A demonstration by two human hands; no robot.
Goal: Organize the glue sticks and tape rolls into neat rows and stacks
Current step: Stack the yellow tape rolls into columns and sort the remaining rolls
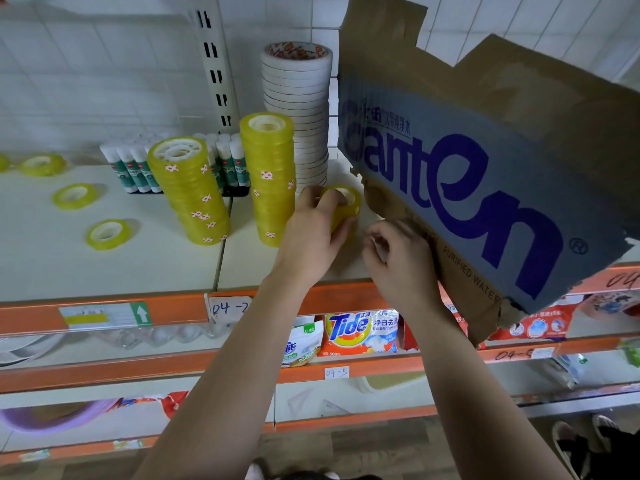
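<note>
Left hand (311, 233): fingers curled around 1 yellow tape roll (346, 202), held close to the shelf (104, 268) surface, just right of the upright yellow stack (268, 178) and in front of the white tape stack (298, 109).

Right hand (398, 261): fingers curled at the lower edge of the cardboard box (485, 168); grip on anything cannot be determined.

The leaning yellow stack (190, 195) stands in front of the glue sticks (133, 168). Loose yellow rolls (74, 196) lie flat at left, well apart.
</note>
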